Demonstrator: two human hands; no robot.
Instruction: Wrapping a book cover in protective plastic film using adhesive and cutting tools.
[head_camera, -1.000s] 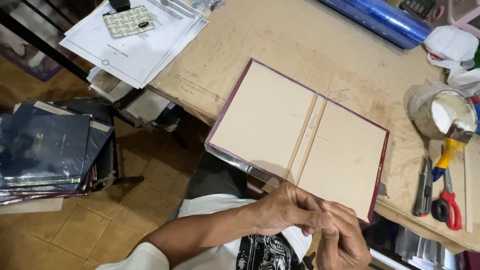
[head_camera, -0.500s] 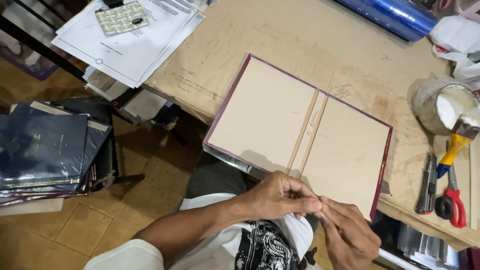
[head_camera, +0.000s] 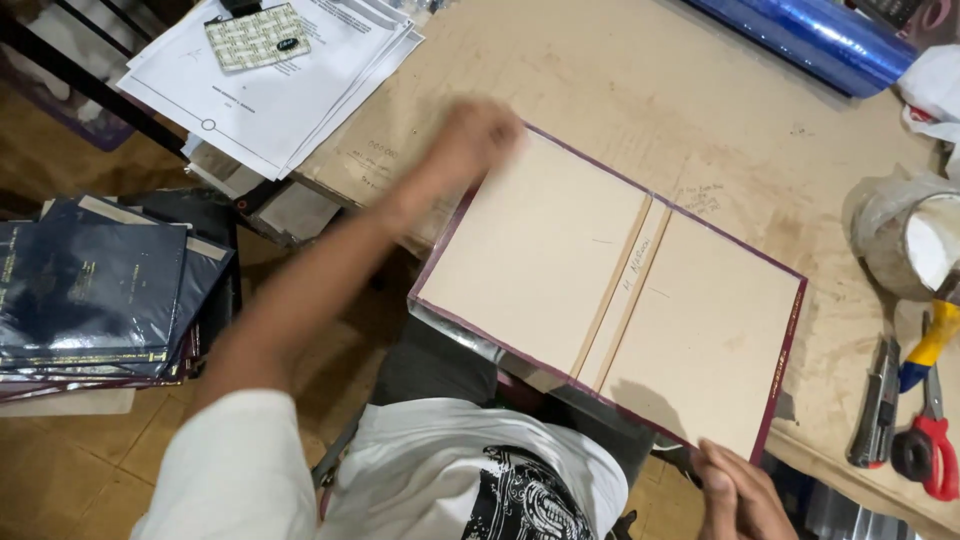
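Head: left hand (head_camera: 480, 135) at cover (head_camera: 610, 290) corner (blurred).

left hand (head_camera: 478, 135) stretched forward, blurred, right hand (head_camera: 740, 490) low, fingers loose

Left hand (head_camera: 480, 135) motion-blurred past telling its grip; right hand (head_camera: 742, 495) cut by bottom edge; scissors (head_camera: 925, 450) clipped at right.

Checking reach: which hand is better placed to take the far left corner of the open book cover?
Left. The left hand, blurred, is stretched out at that corner of the book cover; the right hand sits low by its near right corner.
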